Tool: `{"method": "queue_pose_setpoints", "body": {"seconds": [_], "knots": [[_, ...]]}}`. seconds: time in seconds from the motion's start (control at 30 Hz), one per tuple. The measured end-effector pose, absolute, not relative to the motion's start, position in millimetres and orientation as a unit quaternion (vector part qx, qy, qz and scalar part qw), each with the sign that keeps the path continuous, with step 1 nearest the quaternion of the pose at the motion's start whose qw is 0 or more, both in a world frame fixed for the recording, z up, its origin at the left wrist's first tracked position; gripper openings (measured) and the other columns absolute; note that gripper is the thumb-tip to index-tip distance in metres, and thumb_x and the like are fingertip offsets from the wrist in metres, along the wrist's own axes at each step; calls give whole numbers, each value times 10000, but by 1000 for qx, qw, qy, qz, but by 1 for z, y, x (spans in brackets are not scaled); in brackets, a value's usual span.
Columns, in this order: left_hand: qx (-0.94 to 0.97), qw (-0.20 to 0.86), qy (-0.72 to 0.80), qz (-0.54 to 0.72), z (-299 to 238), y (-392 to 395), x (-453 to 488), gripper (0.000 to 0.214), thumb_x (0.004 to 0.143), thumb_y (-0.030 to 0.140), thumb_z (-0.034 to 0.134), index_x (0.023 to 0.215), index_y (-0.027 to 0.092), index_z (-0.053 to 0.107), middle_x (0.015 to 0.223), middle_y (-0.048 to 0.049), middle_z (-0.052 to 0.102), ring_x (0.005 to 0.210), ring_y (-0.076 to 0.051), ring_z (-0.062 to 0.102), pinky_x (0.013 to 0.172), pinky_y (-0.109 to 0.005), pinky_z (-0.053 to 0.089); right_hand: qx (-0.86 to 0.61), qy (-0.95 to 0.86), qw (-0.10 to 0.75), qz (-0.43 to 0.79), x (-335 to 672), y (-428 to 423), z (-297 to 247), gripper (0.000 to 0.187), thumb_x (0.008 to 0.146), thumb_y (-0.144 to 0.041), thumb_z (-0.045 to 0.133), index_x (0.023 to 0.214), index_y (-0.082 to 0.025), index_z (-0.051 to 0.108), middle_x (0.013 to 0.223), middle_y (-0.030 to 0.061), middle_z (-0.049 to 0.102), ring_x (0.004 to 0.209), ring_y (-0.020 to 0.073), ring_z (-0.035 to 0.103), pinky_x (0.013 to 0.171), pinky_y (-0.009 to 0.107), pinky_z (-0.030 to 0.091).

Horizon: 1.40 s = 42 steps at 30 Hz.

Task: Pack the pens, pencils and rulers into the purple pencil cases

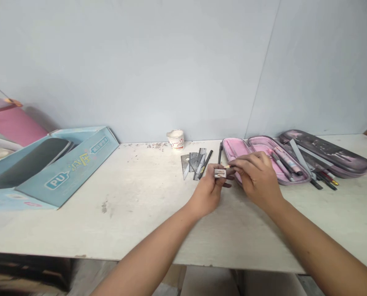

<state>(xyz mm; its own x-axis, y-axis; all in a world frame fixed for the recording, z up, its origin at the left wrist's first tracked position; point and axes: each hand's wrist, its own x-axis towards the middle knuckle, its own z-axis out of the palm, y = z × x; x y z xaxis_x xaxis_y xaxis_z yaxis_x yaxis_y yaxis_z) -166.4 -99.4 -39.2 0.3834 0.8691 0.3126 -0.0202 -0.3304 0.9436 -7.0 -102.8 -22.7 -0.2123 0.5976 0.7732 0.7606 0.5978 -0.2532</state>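
Note:
Over the desk, my left hand is closed around a small metallic pencil sharpener, its flat face turned toward me. Right beside it, my right hand pinches what looks like a pencil at the sharpener's end; the fingers cover most of it. Behind my hands lies an open pink pencil case, with several pens and markers in its right half. To the left of my hands are transparent set squares and rulers, along with a black pen or cutter.
A torn paper cup stands near the wall, with dark shavings beside it. At left, a light-blue box holds a dark case. A black pencil case lies at right, with rulers and pens before it.

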Motion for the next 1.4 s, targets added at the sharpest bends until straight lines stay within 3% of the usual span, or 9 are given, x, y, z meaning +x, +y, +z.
{"method": "queue_pose_setpoints", "body": {"seconds": [0.33, 0.6, 0.73, 0.87, 1.1, 1.27, 1.4], "knots": [[631, 517, 298, 496, -35, -99, -163, 239, 880, 382, 450, 1018, 201, 377, 1118, -93, 551, 1058, -194, 565, 823, -369, 519, -456, -773, 441, -10, -9, -97, -28, 238, 903, -259, 363, 987, -209, 580, 969, 62, 619, 870, 190, 560, 769, 321, 423], [675, 472, 330, 462, -20, -94, -124, 260, 862, 401, 474, 1014, 193, 436, 1052, -77, 568, 988, -194, 579, 855, -377, 498, -496, -760, 417, -47, 24, -94, -19, 250, 908, -240, 354, 962, -196, 594, 929, 68, 616, 869, 182, 570, 765, 290, 429], [655, 524, 313, 446, -15, -80, -85, 233, 865, 389, 470, 984, 206, 390, 1090, -95, 577, 983, -188, 592, 810, -376, 512, -547, -724, 411, -88, 66, -86, -26, 299, 867, -155, 352, 1085, -185, 554, 1032, 98, 577, 910, 210, 563, 755, 312, 445], [651, 550, 295, 432, -19, -66, -49, 202, 873, 361, 462, 966, 210, 366, 1094, -106, 592, 974, -178, 595, 803, -363, 505, -636, -667, 378, -88, 102, -74, -46, 387, 800, -86, 367, 1141, -155, 537, 1065, 155, 530, 802, 233, 586, 705, 353, 458], [724, 428, 352, 411, -16, -62, -26, 133, 864, 276, 452, 961, 186, 458, 907, -46, 592, 899, -168, 572, 909, -359, 432, -636, -667, 383, -71, 113, -66, -59, 334, 777, -77, 397, 1056, -143, 568, 1025, 151, 532, 912, 247, 550, 776, 366, 454], [693, 497, 326, 408, -17, -56, -36, 132, 894, 289, 392, 991, 201, 380, 950, -61, 598, 822, -146, 597, 793, -339, 490, -604, -682, 407, -60, 106, -72, -55, 327, 811, -92, 372, 1084, -135, 548, 1028, 145, 527, 979, 242, 525, 810, 370, 448], [666, 532, 315, 418, -21, -47, -71, 193, 892, 361, 402, 989, 202, 349, 936, -71, 621, 737, -128, 611, 685, -306, 515, -577, -722, 378, -59, 90, -71, -43, 283, 829, -139, 396, 1057, -130, 564, 1018, 140, 535, 993, 248, 515, 830, 379, 436]]}}
